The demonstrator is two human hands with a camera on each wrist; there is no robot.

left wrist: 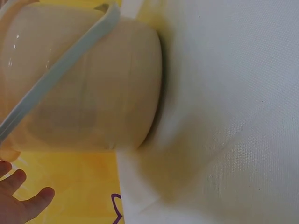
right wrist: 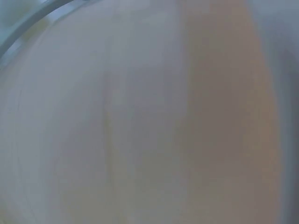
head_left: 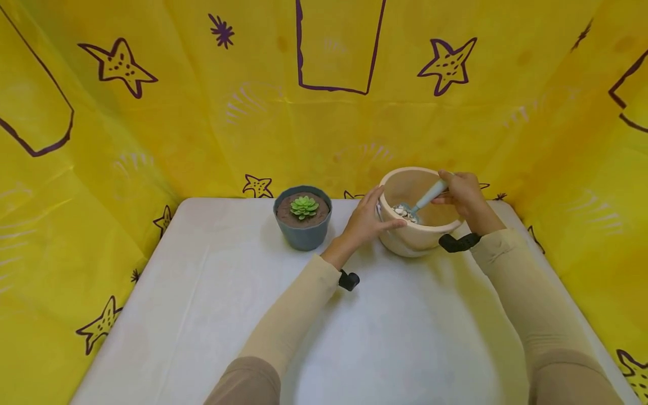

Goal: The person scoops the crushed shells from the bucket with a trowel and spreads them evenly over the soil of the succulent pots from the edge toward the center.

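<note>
A cream bucket point(head_left: 415, 241) stands at the back right of the white table, with pale stones point(head_left: 403, 212) inside. My left hand point(head_left: 365, 218) rests spread on its left rim, thumb along the front edge. In the left wrist view the extended fingers point(left wrist: 37, 200) show beside the bucket point(left wrist: 93, 88) and its blue carrying handle point(left wrist: 60, 65). My right hand point(head_left: 464, 194) grips the pale blue handle of a small scoop point(head_left: 428, 196), which slants down into the bucket among the stones. The bucket wall point(right wrist: 140, 116) fills the right wrist view, blurred.
Left of the bucket stands a blue-grey pot point(head_left: 302, 233) with brown soil and a green succulent point(head_left: 304, 207). The white table point(head_left: 212, 315) extends toward me. Yellow sheeting point(head_left: 253, 135) with purple drawings rises behind and along both sides.
</note>
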